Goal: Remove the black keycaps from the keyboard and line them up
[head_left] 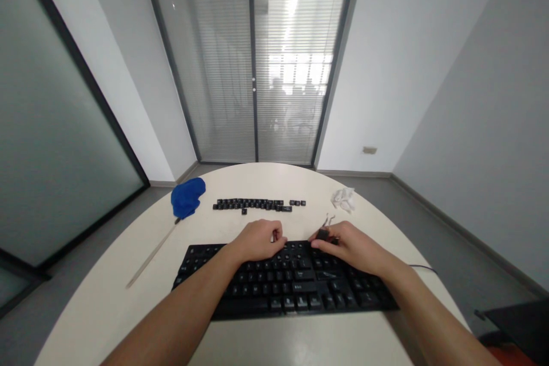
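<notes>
A black keyboard (pixel 261 289) lies on the table, and several of its keys along the far edge have no caps. My left hand (pixel 261 239) rests over that far edge with its fingers curled in; whatever they may hold is hidden. Above the keyboard's right part, my right hand (pixel 349 243) grips a wire keycap puller (pixel 323 233) by its dark handle, its two thin prongs pointing away from me. Beyond the keyboard, loose black keycaps (pixel 249 204) are laid out in rows, with three more (pixel 297 203) to their right and a single one (pixel 244 211) nearer.
A blue cloth duster (pixel 186 197) with a thin light stick lies at the left. At the back right is a crumpled white tissue (pixel 343 199). The keyboard cable (pixel 422 267) runs off the right edge of the round cream table (pixel 274 337).
</notes>
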The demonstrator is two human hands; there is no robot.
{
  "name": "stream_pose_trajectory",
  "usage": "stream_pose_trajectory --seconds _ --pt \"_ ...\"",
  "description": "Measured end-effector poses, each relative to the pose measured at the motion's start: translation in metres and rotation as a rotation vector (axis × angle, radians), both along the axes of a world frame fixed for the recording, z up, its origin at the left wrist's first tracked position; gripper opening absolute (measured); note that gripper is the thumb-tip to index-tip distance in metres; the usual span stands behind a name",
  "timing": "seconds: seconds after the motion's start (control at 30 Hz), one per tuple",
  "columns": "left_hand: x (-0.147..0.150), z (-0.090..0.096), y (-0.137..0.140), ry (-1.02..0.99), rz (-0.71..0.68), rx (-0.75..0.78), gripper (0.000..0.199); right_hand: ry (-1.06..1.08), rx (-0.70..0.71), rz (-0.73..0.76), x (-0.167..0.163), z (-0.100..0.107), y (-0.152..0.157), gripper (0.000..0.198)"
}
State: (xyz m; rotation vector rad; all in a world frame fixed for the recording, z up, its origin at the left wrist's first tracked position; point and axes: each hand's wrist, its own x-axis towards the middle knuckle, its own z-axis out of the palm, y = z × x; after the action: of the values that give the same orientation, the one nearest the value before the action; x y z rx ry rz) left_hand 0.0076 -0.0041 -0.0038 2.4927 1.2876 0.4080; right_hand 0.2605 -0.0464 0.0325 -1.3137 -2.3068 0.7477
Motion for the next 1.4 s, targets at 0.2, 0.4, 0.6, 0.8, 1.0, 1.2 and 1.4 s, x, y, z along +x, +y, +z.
stream_pose_trajectory --seconds 0.2,0.4,0.6,0.8,1.0,1.2,1.4 --pt "0.001 0.001 0.0 0.009 -0.003 0.002 0.018 0.023 -0.023 -0.067 -0.001 -0.003 0.001 0.041" --pt "0.001 0.001 0.0 0.016 -0.003 -0.003 0.019 0.119 -0.046 -0.088 0.0 -0.009 0.007 0.041" --pt "0.001 0.002 -0.002 -0.058 -0.026 -0.002 0.017 0.264 -0.076 -0.184 0.001 -0.023 0.015 0.044" --pt "0.003 0.003 -0.003 -0.275 -0.136 0.06 0.025 0.335 0.049 -0.25 -0.014 -0.025 0.014 0.04" --pt "0.004 0.003 -0.002 -0.344 -0.204 0.062 0.023 0.348 0.099 -0.267 -0.029 -0.021 0.006 0.038" --pt "0.004 0.001 0.0 -0.352 -0.213 0.052 0.018 0.38 0.057 -0.219 -0.032 -0.024 0.007 0.037" --pt "0.005 0.002 -0.001 -0.332 -0.215 0.071 0.016 0.382 0.003 -0.208 -0.033 -0.025 0.007 0.041"
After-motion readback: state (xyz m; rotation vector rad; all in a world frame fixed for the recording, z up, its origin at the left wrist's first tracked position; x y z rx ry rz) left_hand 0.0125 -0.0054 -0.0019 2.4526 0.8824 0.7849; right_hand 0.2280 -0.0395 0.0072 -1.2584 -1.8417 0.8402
